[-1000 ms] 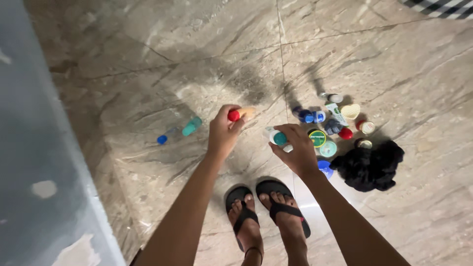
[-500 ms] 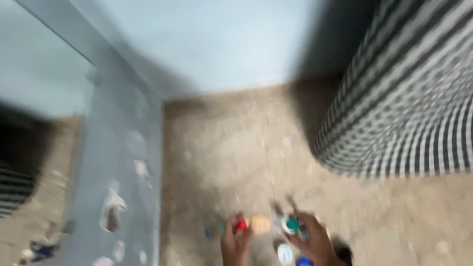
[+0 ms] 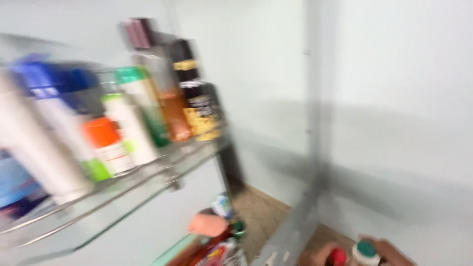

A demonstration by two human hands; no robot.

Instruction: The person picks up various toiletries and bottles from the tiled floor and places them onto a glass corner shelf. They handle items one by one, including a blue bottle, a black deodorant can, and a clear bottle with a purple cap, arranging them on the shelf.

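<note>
Hands: two, both at the bottom edge of the head view and partly cut off.
Left hand [image 3: 320, 256]: only the top of the fingers shows; they are curled about a small bottle with a round red cap [image 3: 338, 256], closed on it. Its body is hidden below the frame.
Right hand [image 3: 389, 253]: curled around a small white bottle with a teal-green cap [image 3: 365, 252], closed on it.
Held bottles: two, side by side and close together, low at the right of centre, in front of the pale wall [image 3: 394, 98].
Axis: both caps face up, so their long axes stand about upright; blur hides any slight tilt.
Look: the red cap is glossy and rounded; the teal cap is flat and round above a white neck.
Shelf: one glass shelf with a metal rail [image 3: 148, 172], upper left, slanting across the view.
On the shelf: about eight containers, blurred, so the count is rough; among them one tall black spray can with a gold label [image 3: 199, 98], one white bottle with a green cap [image 3: 133, 108], one white jar with an orange lid [image 3: 106, 143] and one blue-capped white bottle [image 3: 44, 98].
Below the shelf: a lower clutter of items, among them one pink rounded cap [image 3: 208, 225]; the rest is too blurred to count.
</note>
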